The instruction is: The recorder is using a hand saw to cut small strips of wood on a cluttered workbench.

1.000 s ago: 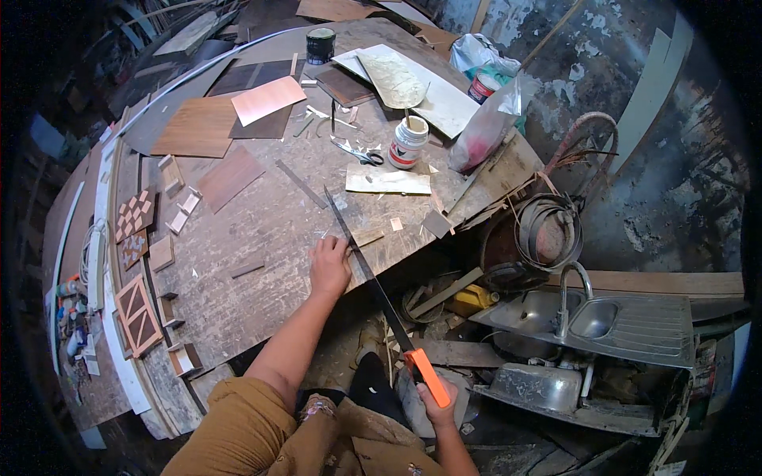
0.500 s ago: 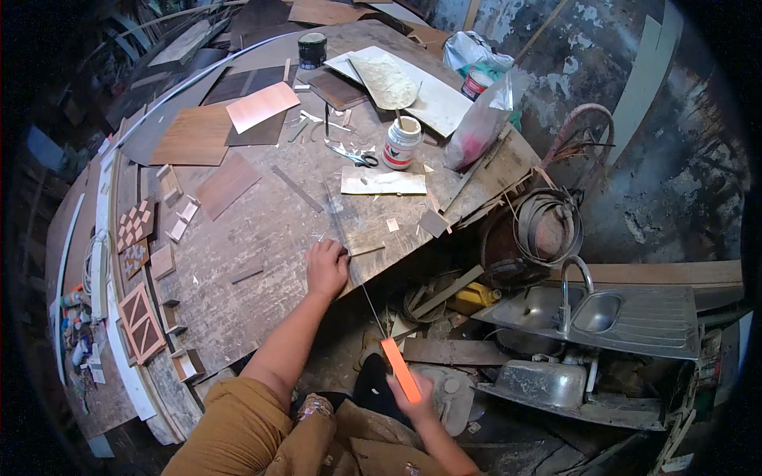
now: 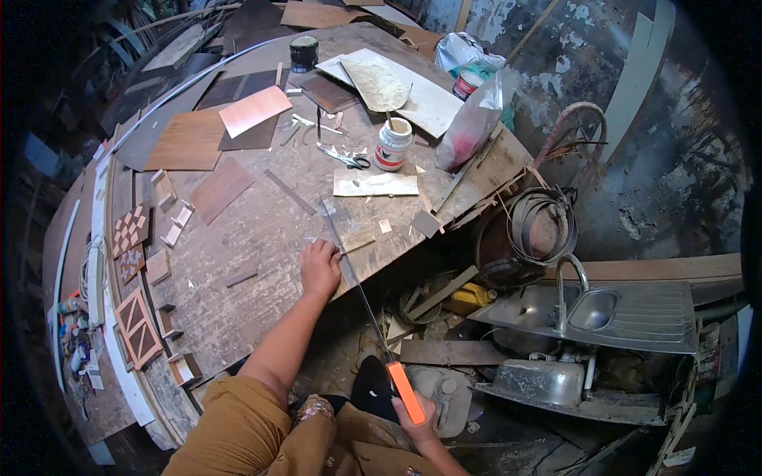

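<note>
My left hand (image 3: 319, 268) presses with curled fingers on a thin wood strip (image 3: 357, 243) near the table's right-front edge. My right hand (image 3: 417, 416) grips the orange handle (image 3: 405, 392) of a long, thin saw. Its blade (image 3: 359, 287) slants up from the handle, across the strip just right of my left fingers, its tip over the tabletop (image 3: 238, 250). Beyond it lie a pale narrow board (image 3: 375, 184), an open white jar (image 3: 390, 154) with a stick in it, and scissors (image 3: 341, 158). A small dark square piece (image 3: 426, 223) lies right of the blade.
Small wooden box pieces (image 3: 163, 270) and a framed panel (image 3: 139, 329) line the left side. Veneer sheets (image 3: 184, 140), a dark can (image 3: 304, 54) and plastic bags (image 3: 475, 119) stand farther back. Below the table's edge at right are coiled bands (image 3: 540, 224), a yellow jug (image 3: 470, 298) and steel sinks (image 3: 587, 317).
The saw handle in my right hand moved forward and left, then slightly back. My left hand stays on the strip. The whole view has shifted a little.
</note>
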Demonstrator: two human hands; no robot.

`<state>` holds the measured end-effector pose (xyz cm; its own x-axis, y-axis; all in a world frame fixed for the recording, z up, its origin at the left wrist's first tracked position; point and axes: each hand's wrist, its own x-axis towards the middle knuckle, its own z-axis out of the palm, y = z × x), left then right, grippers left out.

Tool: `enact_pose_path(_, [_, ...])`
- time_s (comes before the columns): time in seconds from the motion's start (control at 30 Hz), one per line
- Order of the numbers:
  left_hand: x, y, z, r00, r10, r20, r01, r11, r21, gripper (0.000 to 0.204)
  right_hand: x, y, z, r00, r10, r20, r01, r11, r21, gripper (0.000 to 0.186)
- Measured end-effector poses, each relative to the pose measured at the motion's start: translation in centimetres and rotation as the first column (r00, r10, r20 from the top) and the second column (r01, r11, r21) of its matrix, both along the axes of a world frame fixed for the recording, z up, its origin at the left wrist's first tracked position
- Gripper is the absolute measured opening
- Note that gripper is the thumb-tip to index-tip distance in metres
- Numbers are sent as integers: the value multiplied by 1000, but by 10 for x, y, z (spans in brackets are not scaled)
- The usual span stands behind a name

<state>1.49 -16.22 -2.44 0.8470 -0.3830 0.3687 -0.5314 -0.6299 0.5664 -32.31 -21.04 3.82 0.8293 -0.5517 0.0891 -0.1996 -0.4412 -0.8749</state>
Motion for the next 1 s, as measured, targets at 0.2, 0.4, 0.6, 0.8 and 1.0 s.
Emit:
enact_pose_path(0.2, [4,1,6,999,-28,-20,29,998,50,8,-27,-4,-1,999,48,20,-47,998,-30,21])
enact_pose_path(0.4, [-2,3,7,994,-101,-43,103,994,44,7,17,-3,-14,993,68,98,-57,991,-119,23])
enact_pose_path(0.6, [-1,7,-1,995,-60,-76,61,998,19,7,-1,5,-9,997,9,79,-14,998,69,20])
enact_pose_path(0.8, [5,1,1,996,-11,-88,10,1000,-3,9,-10,9,-7,1000,-8,30,8,1000,3,20])
enact_pose_path(1.0, [3,1,5,1000,-9,-11,10,1000,21,7,-25,1,20,1000,-3,-31,7,990,140,21])
